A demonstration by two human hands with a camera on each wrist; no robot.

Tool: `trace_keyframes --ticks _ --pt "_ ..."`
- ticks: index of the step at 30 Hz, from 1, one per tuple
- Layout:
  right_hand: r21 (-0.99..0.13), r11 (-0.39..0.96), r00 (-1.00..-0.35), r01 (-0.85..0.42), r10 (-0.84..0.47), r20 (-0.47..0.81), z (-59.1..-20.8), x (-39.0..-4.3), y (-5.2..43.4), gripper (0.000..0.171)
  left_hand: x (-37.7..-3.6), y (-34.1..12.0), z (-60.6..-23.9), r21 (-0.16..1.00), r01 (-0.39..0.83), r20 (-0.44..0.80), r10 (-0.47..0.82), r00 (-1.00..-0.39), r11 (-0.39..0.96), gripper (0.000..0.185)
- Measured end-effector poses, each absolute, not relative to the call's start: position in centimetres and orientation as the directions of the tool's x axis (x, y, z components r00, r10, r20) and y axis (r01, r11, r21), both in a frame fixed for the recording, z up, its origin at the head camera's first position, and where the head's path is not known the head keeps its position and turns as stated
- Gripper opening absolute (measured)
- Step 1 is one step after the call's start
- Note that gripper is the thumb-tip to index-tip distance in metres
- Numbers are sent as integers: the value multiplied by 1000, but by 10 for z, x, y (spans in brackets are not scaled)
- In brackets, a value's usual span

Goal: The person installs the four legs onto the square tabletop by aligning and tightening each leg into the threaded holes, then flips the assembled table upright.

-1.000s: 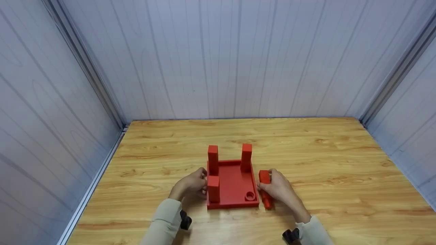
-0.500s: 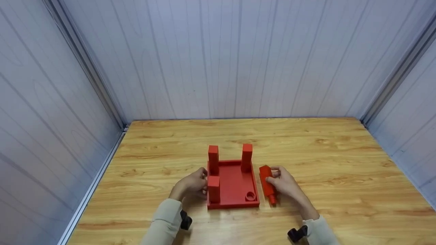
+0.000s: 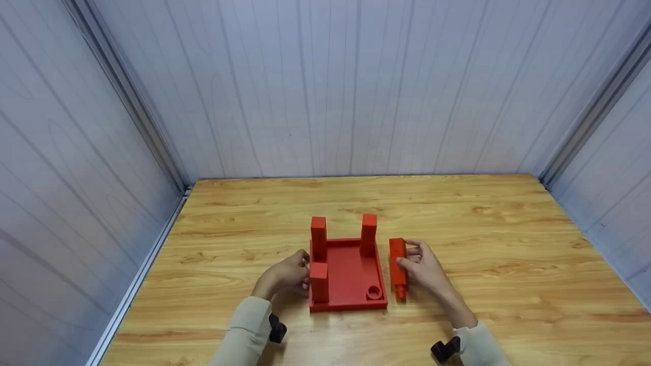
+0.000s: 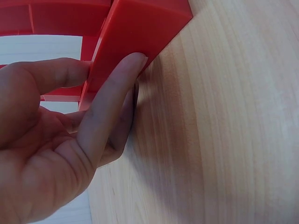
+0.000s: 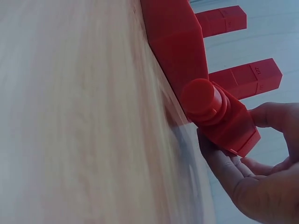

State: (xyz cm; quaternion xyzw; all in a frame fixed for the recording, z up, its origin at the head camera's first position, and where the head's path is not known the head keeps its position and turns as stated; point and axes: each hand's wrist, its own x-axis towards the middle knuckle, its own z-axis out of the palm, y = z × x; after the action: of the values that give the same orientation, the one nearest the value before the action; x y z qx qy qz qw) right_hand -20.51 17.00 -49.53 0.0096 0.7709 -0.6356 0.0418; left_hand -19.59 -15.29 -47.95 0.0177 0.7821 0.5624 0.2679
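Note:
A red model tabletop (image 3: 351, 274) with a raised rim lies upside down on the table. Three square red legs stand upright at its corners, one being the front left leg (image 3: 319, 282); a round socket (image 3: 374, 293) shows at the front right corner. My left hand (image 3: 290, 272) holds the tabletop's left side; in the left wrist view its fingertips (image 4: 135, 60) press against the red side wall. To the right of the tabletop, my right hand (image 3: 426, 267) grips a loose red leg (image 3: 398, 262) between thumb and fingers. The leg's round, ridged peg (image 5: 201, 99) points towards me.
The wood-grain table (image 3: 508, 244) extends around the tabletop on every side. A pale panel wall (image 3: 330, 91) rises along its back edge, with further panels at left and right. A small black device (image 3: 277, 329) sits on each wrist.
My right hand has shifted a little right and away from me with the leg. The leg swung aslant, then came back nearly straight, with its peg towards me. My left hand and the tabletop stay put.

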Motion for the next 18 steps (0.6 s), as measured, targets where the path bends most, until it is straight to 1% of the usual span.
trace_keyframes --ticks 2,9,18 --pt "-984 168 -997 65 -39 -73 -494 -205 170 56 -196 -153 -480 891 -287 -405 330 -853 353 30" --pt "-991 108 -995 83 -46 -89 -489 -202 169 58 -197 -154 -481 885 -284 -411 329 -850 369 33" --pt "-999 22 -998 28 -54 -29 -483 -198 168 59 -197 -153 -482 889 -300 -415 334 -846 345 32"
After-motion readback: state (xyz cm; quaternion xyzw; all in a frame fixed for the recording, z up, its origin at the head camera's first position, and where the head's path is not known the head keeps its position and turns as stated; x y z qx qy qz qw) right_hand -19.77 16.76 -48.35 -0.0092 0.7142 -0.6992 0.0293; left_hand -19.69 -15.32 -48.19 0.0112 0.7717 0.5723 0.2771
